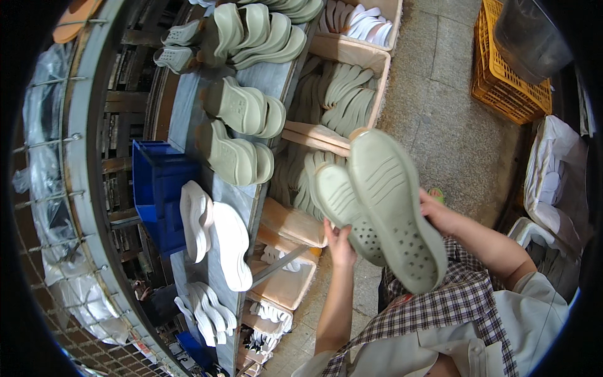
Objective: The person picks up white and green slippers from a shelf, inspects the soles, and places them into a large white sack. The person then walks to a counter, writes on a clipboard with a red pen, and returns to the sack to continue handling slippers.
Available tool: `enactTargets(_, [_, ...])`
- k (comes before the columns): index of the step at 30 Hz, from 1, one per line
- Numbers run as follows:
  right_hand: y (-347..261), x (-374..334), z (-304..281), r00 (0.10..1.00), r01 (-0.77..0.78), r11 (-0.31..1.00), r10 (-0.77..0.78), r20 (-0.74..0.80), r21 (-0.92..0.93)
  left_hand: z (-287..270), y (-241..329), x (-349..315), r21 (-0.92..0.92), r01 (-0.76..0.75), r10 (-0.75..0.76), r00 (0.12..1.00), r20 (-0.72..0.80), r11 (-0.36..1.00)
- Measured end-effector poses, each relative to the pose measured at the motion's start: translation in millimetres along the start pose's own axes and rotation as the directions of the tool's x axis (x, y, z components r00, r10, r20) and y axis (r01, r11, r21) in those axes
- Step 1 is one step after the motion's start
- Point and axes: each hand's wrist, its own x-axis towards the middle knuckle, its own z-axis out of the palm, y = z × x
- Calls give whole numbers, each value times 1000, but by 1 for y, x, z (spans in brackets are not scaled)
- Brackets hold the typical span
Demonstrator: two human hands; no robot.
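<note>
Two sage-green shoe soles are held up in front of my apron, their grooved and dotted faces toward me. The front sole [391,195] overlaps the rear sole [336,191] at its right side. My right hand [438,212] is closed on the outer edge of the front one; its fingertips are hidden behind. My left hand [341,244] grips the rear one by its lower left edge, thumb up along the side. Left of them, on a long metal-topped bench [227,188], stand groups of matching green soles [242,110]. White soles [231,245] lie nearer on the same bench.
Beside the bench, crates of green soles [348,88] and white soles [364,25] line the floor. A blue bin [157,195] sits at the bench's left. Wire mesh [63,198] runs along the far left. A yellow crate [505,75] and a white-lined container [549,138] stand right.
</note>
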Motion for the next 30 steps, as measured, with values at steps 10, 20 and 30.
enactTargets(10, [59, 48, 27, 966, -112, 905, 2, -258, -411, -37, -66, 33, -125, 79, -61, 988, 142, 989])
enactTargets(20, [176, 219, 73, 996, -50, 751, -11, -88, -658, -165, -36, 166, 692, -277, 345, 938, 43, 667])
enactTargets(30, [342, 444, 93, 917, -336, 807, 399, 28, -486, -270, -48, 350, 948, 9, 387, 914, 120, -317])
